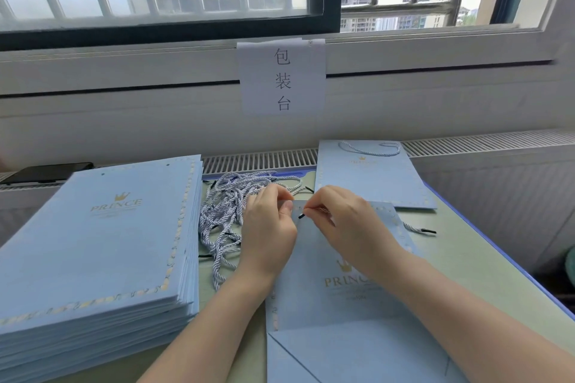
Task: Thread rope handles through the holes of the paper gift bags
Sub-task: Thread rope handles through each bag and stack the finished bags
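Two bare hands meet over one flat light-blue gift bag lying on the green bench straight in front of the person, its top edge under the fingers. The right hand pinches the black tip of one rope handle between thumb and forefinger, right at the bag's upper left corner; the other black-tipped end of a rope shows past the bag's right edge, though the stretch between the two is hidden under the hand. The left hand has its fingers curled onto the bag's top edge, pinching the paper just beside that tip. One loose heap of blue-and-white twisted ropes lies behind and left of the hands, too tangled to count. Left of it sits one tall stack of unthreaded bags, two punched holes visible near the top sheet's far edge; the number of bags cannot be told. One finished bag lies apart at the far right, a rope loop across its top. One paper sign hangs under the window, and one dark phone rests on the sill at left.
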